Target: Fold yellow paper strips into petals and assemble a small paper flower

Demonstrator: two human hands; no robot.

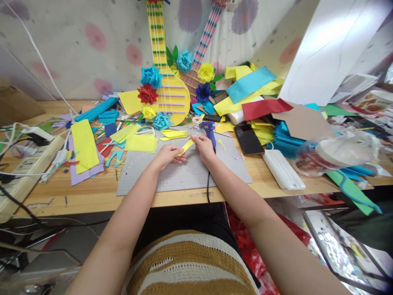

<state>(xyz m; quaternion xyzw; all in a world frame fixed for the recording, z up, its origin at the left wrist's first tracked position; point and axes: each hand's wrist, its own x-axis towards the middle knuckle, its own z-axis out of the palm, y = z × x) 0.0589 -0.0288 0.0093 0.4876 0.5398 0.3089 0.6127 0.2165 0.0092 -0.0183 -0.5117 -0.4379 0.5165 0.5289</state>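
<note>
A small strip of yellow paper [186, 146] is stretched between my two hands, above the grey cutting mat [172, 176]. My left hand [169, 156] pinches its lower left end. At the upper right end, the fingertips of my right hand [203, 146] are closed on it. Just behind my right hand stands a blue glue gun [209, 130], its black cord running down over the mat's front. More folded yellow strips [174, 134] and yellow paper sheets [141, 143] lie beyond my left hand, with scissors [145, 130] partly on them.
A yellow paper lute shape [176, 96] with paper flowers leans at the back beside a pink one [206, 41]. Right of the mat lie a phone [249, 139], a white power bank-like box [284, 169] and a bagged cup [331, 155]. A power strip [33, 172] with cables sits left.
</note>
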